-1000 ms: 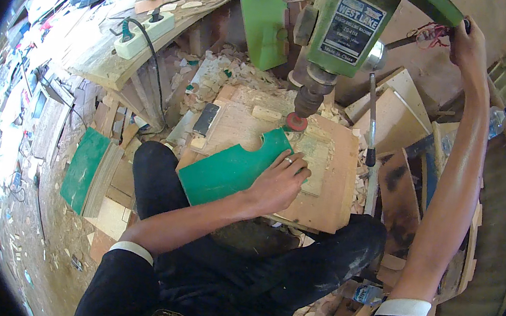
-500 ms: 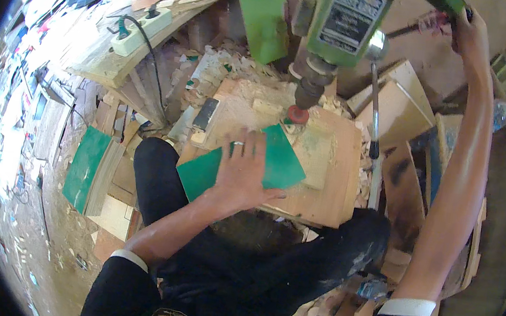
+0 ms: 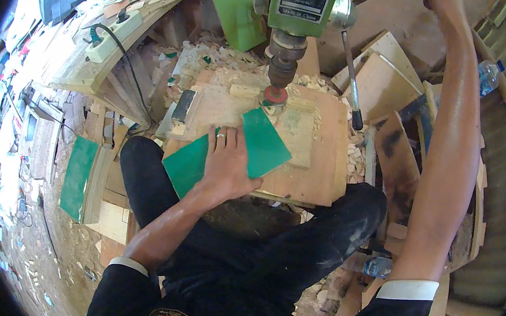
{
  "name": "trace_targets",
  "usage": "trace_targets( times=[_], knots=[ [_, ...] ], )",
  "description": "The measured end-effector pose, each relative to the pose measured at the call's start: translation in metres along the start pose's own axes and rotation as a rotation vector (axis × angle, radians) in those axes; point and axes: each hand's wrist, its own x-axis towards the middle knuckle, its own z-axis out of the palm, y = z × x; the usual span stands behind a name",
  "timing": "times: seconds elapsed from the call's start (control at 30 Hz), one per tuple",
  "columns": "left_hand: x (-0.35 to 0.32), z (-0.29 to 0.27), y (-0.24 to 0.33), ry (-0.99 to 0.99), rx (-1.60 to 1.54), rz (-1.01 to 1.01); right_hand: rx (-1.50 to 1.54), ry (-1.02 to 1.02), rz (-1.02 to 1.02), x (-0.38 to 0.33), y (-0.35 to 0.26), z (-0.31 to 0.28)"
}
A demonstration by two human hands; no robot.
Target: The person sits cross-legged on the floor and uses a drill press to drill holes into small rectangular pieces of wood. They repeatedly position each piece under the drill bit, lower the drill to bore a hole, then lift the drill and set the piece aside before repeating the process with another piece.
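Observation:
My left hand [image 3: 226, 164] lies across a green rectangular board [image 3: 267, 142], its fingers reaching the far edge and the thumb over the near edge. The board's far corner is close to a red round cutter [image 3: 276, 95] in the chuck [image 3: 282, 69] of a green bench drill [image 3: 301, 7]. Whether cutter and board touch is hard to see. Under them is a wooden work board [image 3: 326, 172] with sawdust and a pale wooden guide strip [image 3: 245, 92]. My right hand [image 3: 440, 1] is raised at the upper edge, its fingers mostly cut off from view.
A black-handled lever [image 3: 353, 85] slopes down right of the drill. At left lies a stack of green-topped boards [image 3: 79, 179], below a wooden bench [image 3: 81, 79] bearing a power strip [image 3: 114, 36]. Wood offcuts [image 3: 396, 159] and plastic bottles [image 3: 488, 77] lie at right.
The view has shifted, so the drill and work board appear further left. My left hand stays on the green board, its fingers now closer together. My right hand is now partly out of frame.

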Motion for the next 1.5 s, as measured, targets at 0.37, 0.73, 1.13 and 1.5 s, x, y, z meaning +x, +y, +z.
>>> trace_targets(
  times=[0.37,0.73,1.13,1.5],
  knots=[
    [0.023,0.012,0.000,0.027,-0.050,-0.011,-0.061,0.069,-0.074,0.006,0.012,0.003],
    [0.029,0.005,0.011,-0.119,-0.087,-0.234,-0.089,0.079,-0.148,0.001,0.005,0.003],
    [0.037,-0.004,0.015,-0.254,-0.186,-0.326,-0.035,0.043,-0.161,0.009,0.016,0.007],
    [0.043,-0.005,0.023,-0.319,-0.212,-0.419,-0.039,0.085,-0.152,0.010,0.019,0.012]
  ],
)
